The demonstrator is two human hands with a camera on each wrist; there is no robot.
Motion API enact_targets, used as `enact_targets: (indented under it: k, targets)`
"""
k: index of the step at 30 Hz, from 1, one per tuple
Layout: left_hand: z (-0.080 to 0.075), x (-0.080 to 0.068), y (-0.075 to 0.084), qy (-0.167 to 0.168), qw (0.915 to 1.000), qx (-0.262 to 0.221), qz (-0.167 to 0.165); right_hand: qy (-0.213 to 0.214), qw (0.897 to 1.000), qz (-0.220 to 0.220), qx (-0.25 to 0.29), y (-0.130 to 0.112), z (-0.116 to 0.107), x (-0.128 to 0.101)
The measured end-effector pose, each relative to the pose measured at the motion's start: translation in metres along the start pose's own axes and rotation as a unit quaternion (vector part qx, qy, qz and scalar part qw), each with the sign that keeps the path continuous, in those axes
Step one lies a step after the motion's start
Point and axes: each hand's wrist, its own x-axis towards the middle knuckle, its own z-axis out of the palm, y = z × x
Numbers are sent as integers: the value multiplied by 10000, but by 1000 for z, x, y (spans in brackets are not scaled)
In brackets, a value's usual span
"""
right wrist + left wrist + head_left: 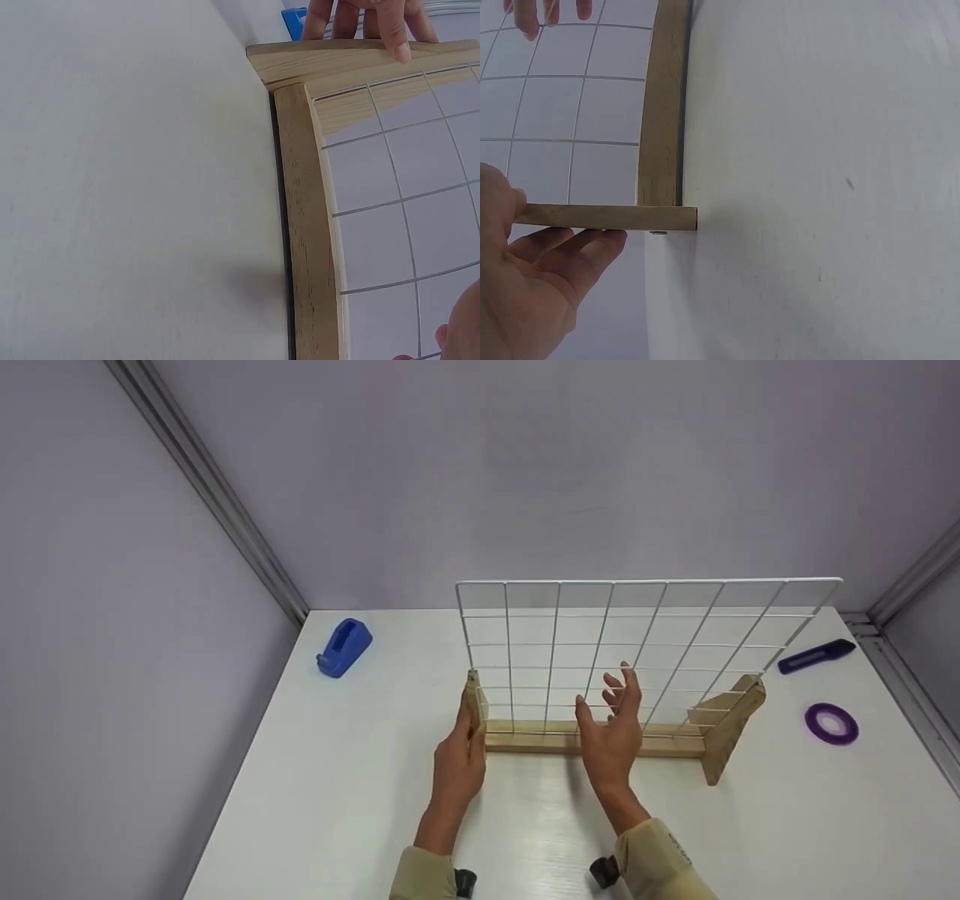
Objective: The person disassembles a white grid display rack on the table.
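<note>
One white wire grid (599,644) stands toward four o'clock of the head view's centre, with two wooden side panels (726,731) and one crossbar (536,742). At its eight o'clock, the left hand (459,757) grips and partly hides one panel; at six, the right hand (611,739) is open, contact with the wires unclear. One blue tape dispenser (345,648) lies at nine, one purple ring (832,724) past three. The tabletop (322,780) is white, the walls (525,472) greyish.

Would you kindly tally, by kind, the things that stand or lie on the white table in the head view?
Wooden rack with wire grid: 1
Tape dispenser: 1
Cutter: 1
Tape roll: 1
Total: 4
</note>
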Motion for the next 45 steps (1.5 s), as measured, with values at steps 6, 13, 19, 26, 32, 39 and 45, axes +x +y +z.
enact_targets:
  k: [6,13,19,26,32,39,45]
  targets:
    - [1,1,1,11,10000,2,31,28,10000,19,-4,-2,-2,2]
    - [1,1,0,90,9999,26,-78,-81,9998,-178,12,-10,-1,7]
    - [3,-1,-2,116,9999,13,-18,-82,9996,-242,-77,-13,-2,7]
    - [5,0,-3,144,9998,-13,111,-142,9997,-185,-91,-17,-5,8]
    - [5,0,-2,142,9998,-2,164,-118,9997,-212,-94,-22,-6,12]
    - [4,-1,-1,233,9996,124,128,-105,9994,-262,-178,-30,-8,13]
    - [2,-3,-1,202,9998,22,71,-133,9997,-153,-148,-36,-10,14]
